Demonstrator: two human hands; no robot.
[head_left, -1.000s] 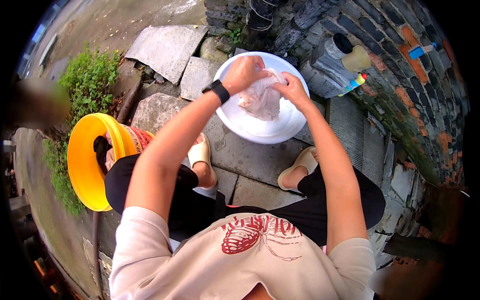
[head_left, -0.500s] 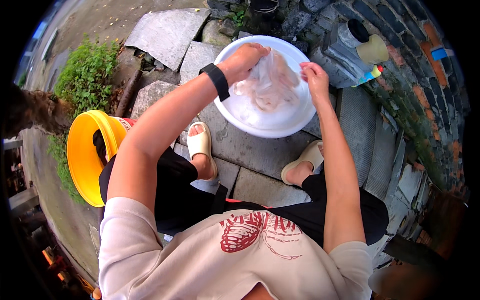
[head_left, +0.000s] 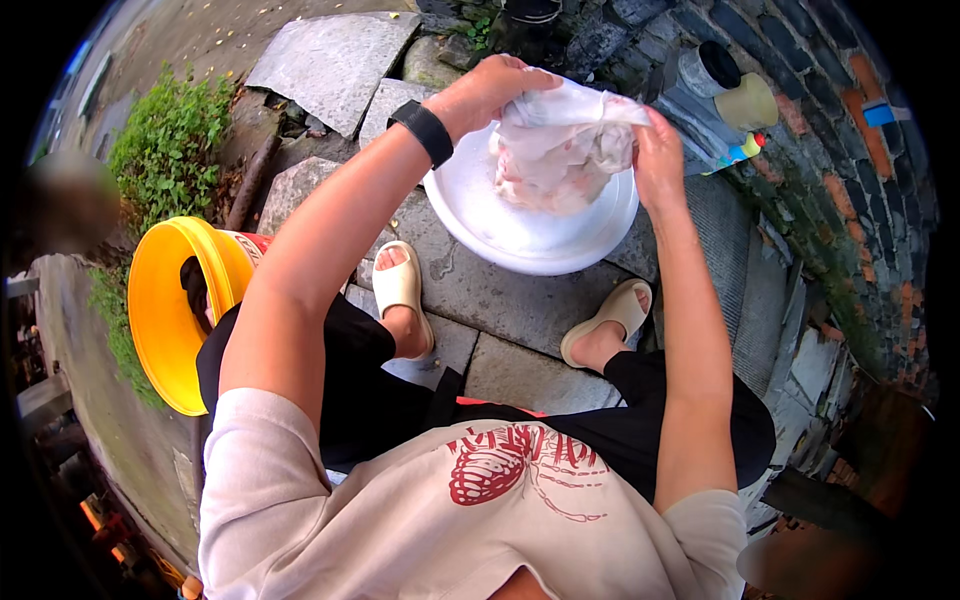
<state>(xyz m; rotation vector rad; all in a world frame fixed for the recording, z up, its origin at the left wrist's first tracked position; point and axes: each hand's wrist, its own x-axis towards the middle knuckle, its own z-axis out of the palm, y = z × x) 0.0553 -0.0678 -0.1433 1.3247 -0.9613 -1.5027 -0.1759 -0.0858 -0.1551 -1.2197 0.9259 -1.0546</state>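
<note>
A wet, pale cloth with faint pinkish patches hangs bunched between my hands. My left hand grips its upper left edge, and my right hand pinches its upper right corner. The top edge is drawn out between them, while the lower folds droop over a round white basin. Whether the lowest folds touch what lies in the basin, I cannot tell. The basin stands on stone paving in front of my feet, with whitish suds or water inside. A black band sits on my left wrist.
At my left stands a yellow bucket with something dark in it. Buckets and a bottle with a red cap stand by the brick wall at right. A leafy plant grows at left.
The cloth has been raised out of the basin and spread between both hands. My right hand, apart from it before, now holds its right corner.
</note>
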